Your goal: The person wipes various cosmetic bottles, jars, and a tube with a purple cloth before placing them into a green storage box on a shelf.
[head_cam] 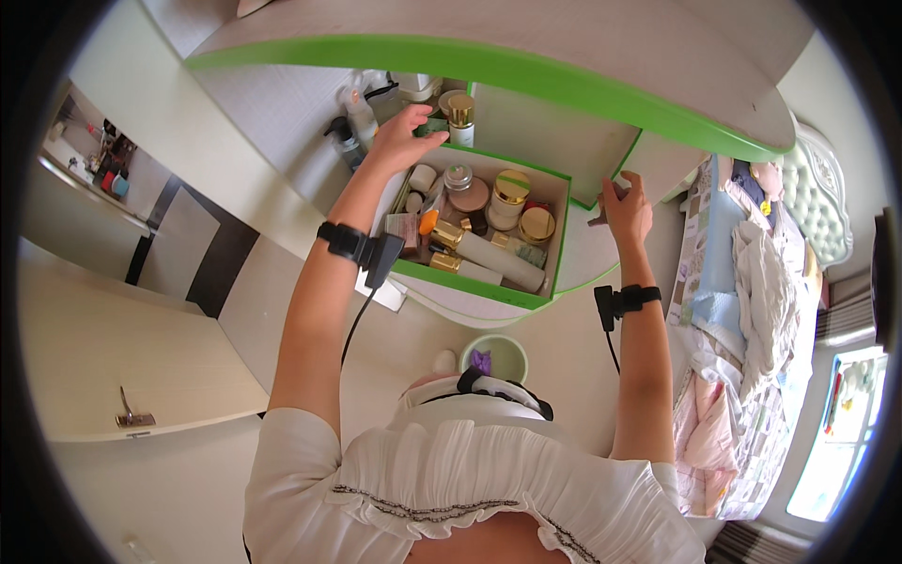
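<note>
My left hand [405,144] reaches over the back left of a green-edged box [568,240], its thumb and fingers apart. Just beyond its fingertips stands a white bottle with a gold cap [461,120], beside a small dark green carton [433,127]. Cosmetics fill the box: gold-lidded jars [512,190], a long gold-capped tube [493,254], a silver-lidded jar [458,178] and an orange item [428,222]. To the right of the box, my right hand [629,211] hovers with bent fingers. Something dark shows at its fingertips; whether it is held or shadowed fingers is unclear.
A green-edged shelf [493,60] overhangs the box. Pump bottles [345,141] stand at the back left. Below, a pale green bin [518,356] holds something purple. At the right is a bed with rumpled bedding [761,303]; a door [141,352] stands at the left.
</note>
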### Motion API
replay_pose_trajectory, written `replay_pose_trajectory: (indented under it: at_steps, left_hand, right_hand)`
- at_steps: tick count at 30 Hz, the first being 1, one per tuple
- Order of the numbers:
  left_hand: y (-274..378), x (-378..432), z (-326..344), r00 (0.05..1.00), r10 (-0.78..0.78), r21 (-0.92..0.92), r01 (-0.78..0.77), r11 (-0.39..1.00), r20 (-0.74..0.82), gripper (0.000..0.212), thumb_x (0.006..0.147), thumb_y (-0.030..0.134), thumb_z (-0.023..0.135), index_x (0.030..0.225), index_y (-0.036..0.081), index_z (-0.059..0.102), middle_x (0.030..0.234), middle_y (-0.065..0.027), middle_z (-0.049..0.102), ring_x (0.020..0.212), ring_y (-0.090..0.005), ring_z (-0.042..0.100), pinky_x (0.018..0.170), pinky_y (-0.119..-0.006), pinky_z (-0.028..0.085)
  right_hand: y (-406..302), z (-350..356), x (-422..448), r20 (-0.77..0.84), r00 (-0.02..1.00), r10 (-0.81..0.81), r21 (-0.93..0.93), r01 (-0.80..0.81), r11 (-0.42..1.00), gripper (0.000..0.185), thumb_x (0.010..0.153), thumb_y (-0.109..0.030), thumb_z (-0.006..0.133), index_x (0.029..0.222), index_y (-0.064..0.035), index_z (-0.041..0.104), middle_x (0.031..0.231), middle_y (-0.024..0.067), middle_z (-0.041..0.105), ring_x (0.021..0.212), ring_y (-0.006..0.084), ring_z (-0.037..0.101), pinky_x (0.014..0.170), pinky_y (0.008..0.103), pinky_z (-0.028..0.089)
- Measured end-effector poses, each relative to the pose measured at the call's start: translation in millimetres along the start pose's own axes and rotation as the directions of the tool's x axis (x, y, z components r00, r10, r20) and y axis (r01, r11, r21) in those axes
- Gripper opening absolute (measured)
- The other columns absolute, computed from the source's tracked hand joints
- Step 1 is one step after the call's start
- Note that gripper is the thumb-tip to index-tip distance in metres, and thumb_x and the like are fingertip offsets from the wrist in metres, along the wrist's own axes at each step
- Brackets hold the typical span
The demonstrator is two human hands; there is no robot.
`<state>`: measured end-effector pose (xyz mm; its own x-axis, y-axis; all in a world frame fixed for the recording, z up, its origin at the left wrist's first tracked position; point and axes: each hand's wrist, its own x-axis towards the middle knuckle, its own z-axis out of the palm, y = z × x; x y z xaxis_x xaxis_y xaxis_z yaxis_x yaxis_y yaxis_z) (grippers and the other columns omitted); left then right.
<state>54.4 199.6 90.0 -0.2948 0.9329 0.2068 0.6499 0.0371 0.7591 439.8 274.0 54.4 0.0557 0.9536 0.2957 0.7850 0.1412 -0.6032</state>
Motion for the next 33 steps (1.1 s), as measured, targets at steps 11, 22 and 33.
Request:
replay_pose_trajectory:
  at_steps: [11, 22, 33]
  left_hand:
    - [-3, -100, -11, 0.986, -0.107, -0.494, 0.030, 0.869, -0.127, 0.036, 0.090, 0.019, 0.072, 0.121, 0.004, 0.061, 0.124, -0.0106, 0.066, 0.120, -0.0185, 0.060, 0.102, -0.033, 0.045]
    - [7, -130, -7, 0.929, 0.134, -0.048, -0.159, 0.986, -0.344, 0.024, 0.088, 0.014, 0.069, 0.108, 0.003, 0.063, 0.109, -0.0140, 0.069, 0.102, -0.0291, 0.067, 0.086, -0.037, 0.052]
    - [21, -133, 12, 0.982, 0.065, -0.199, -0.100, 0.975, -0.178, 0.061, 0.084, 0.014, 0.077, 0.137, 0.005, 0.048, 0.123, -0.0141, 0.063, 0.116, -0.0229, 0.060, 0.099, -0.037, 0.049]
  right_hand:
    - [-116, -12, -84, 0.336, 0.756, -0.562, 0.113, 0.560, 0.821, 0.024, 0.085, -0.033, 0.067, 0.100, -0.0137, 0.070, 0.071, 0.0051, 0.070, 0.066, 0.0277, 0.069, 0.062, 0.0404, 0.054]
    - [-141, 40, -102, 0.847, 0.468, -0.251, -0.192, 0.711, 0.676, 0.031, 0.075, -0.039, 0.074, 0.090, -0.0120, 0.075, 0.087, 0.0099, 0.071, 0.090, 0.0284, 0.070, 0.074, 0.0409, 0.057]
    - [-119, 42, -90, 0.778, 0.531, -0.335, 0.017, 0.516, 0.856, 0.046, 0.060, -0.039, 0.078, 0.096, -0.0092, 0.074, 0.087, 0.0084, 0.073, 0.087, 0.0266, 0.071, 0.076, 0.0396, 0.056]
